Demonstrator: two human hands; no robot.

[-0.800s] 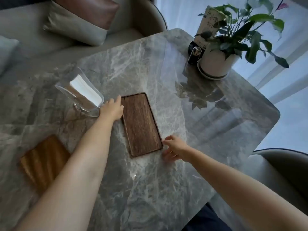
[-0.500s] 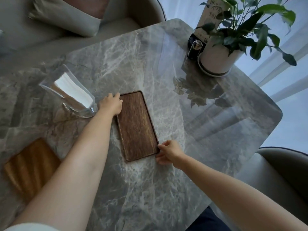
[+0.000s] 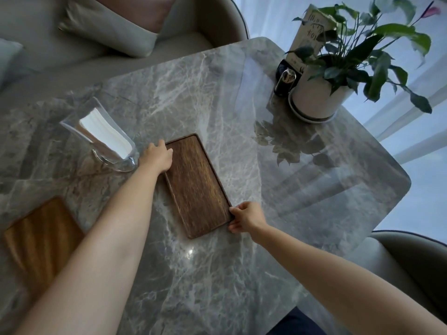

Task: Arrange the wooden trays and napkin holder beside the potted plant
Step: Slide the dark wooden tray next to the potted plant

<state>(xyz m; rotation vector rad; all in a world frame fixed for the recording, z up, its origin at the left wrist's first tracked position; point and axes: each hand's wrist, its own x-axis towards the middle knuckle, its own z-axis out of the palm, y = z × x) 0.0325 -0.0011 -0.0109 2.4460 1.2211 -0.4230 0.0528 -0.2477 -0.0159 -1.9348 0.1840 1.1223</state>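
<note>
— Where is the dark wooden tray (image 3: 198,184)?

— Flat on the grey marble counter (image 3: 217,274), about in the middle, its long side running from the near right toward the far left.

— And the hands?

— Well apart, one at each end. The left hand (image 3: 156,156) lies over the tray's far left corner, fingers curled onto the rim. The right hand (image 3: 246,216) pinches the near right corner, thumb on top, fingers at the edge. Both are clamped on that same tray.

— The other task things?

— A clear napkin holder (image 3: 104,139) stands just left of the left hand, upright, with a stack of white napkins (image 3: 106,132) in it. A lighter wooden tray (image 3: 38,240) lies at the near left of the counter, partly behind the left forearm, well apart from the dark one.

— The potted plant?

— The potted plant (image 3: 316,97) sits at the far right corner in a white pot on a saucer, well apart from both trays. Just beside it, on its left, is a small dark object with a shiny cap (image 3: 285,82), and a printed card (image 3: 310,27) stands behind the leaves.

— Around the counter?

— A sofa with cushions (image 3: 116,22) beyond the far edge, a chair (image 3: 416,257) at the right.
</note>
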